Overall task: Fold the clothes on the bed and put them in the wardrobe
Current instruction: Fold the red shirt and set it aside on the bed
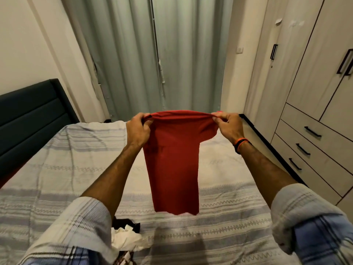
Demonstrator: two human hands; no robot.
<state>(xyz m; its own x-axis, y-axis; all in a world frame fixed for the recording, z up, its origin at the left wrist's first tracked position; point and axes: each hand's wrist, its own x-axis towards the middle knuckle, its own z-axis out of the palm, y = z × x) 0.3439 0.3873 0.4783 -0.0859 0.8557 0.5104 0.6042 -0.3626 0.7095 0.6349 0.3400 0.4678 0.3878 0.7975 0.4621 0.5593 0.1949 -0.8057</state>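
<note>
The red garment (172,159) is being held up over the bed (57,169), pinched at its top edge by the left hand (138,129) and right hand (228,127), and is risking an uneven fold if either pinch slips.

Bedroom interior, with positions given relative to the curtain (152,54). The pale grey-green curtain hangs in full-length pleats at the centre of the far wall, fully drawn. Left of it, a plain cream wall (23,44) runs toward the viewer; against this wall stands a dark padded headboard (32,119) with horizontal channels. Right of the curtain, a narrow strip of wall carries a small white switch plate (239,49). Below the curtain's right edge, a dark baseboard (267,142) runs along the floor. Lighting is warm and even.
</note>
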